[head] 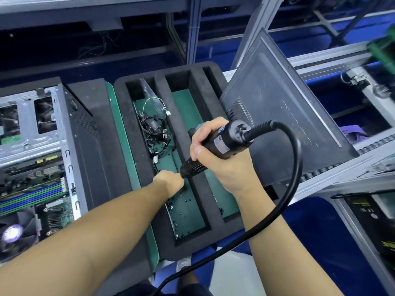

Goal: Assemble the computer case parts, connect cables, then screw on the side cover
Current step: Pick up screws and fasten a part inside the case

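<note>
Fingers (204, 130) of right hand (220, 161) grip one screwdriver (226, 138).

Head cam, steep down, near right hand (213, 159)

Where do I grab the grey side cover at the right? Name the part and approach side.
Take the side cover by its left edge, which overhangs the foam tray, coming from the tray side. It is a thin flat sheet lying tilted on the roller rail, so that edge looks freest.
</note>
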